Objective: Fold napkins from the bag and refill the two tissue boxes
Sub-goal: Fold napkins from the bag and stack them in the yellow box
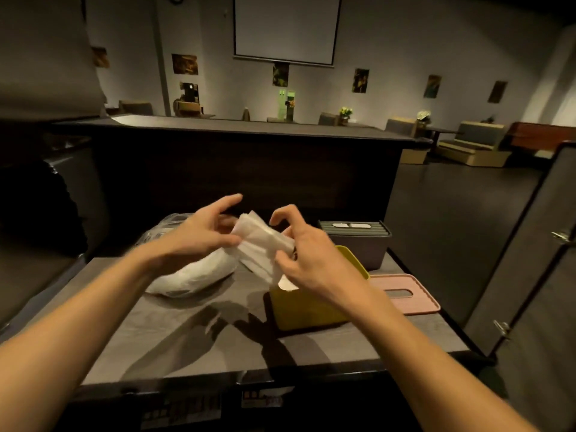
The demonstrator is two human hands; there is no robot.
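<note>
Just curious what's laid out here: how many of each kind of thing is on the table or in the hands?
Tissue boxes: 2, yellow box, grey box
Loose lids: 1, pink lid
Napkin bags: 1, plastic bag
Napkin stacks in hand: 1, napkins
Total: 5

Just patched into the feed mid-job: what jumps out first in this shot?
The white napkins held up mid-frame, pinched between the left hand and right hand, above the open yellow tissue box. Left of it lies the plastic napkin bag; a pink lid lies to the right, and the lidded grey tissue box stands behind.
</note>
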